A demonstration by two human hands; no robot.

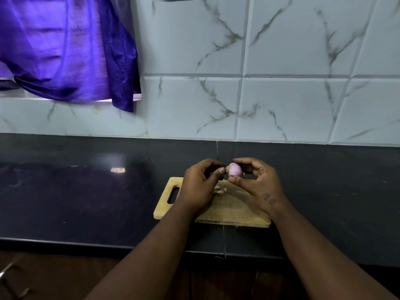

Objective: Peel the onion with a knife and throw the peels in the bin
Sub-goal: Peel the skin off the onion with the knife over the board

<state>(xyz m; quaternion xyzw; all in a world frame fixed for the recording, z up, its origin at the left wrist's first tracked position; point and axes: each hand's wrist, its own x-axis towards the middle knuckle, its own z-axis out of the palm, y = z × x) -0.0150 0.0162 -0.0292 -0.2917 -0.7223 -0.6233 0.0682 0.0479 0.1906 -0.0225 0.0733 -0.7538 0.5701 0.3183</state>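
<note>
Far left: purple satin cloth (65,46) hangs against the wall, lower edge well above the dark counter (86,191). Bottom left corner, a metal drawer handle (8,271) below the counter edge. Grey marble-look wall tiles (281,94) run behind everything. Glare spot on the counter left of centre.

Centre: wooden cutting board (229,206) lies flat on the counter, handle slot toward the left end. Forearms and hands cover much of its top; near edge and left end show. Small pile of dry onion peels (219,190) sits on the board, just beside the left hand, partly hidden by it.

Left hand (200,185): back of hand up, fingers curled inward, thumb tip pointing right at the onion's left end, where a pale scrap of skin sticks out. Whether the thumb pinches that scrap or only touches it, cannot tell. Knife not discernible in the curled fingers.

Onion (234,170): small, pinkish-purple, mostly bare, held in the air above the far part of the board, between the two hands.

Right hand (258,182): closed on the onion, thumb below, fingertips over the top and back. Small tattoo near the wrist. Both forearms bare, coming in from the bottom edge.
</note>
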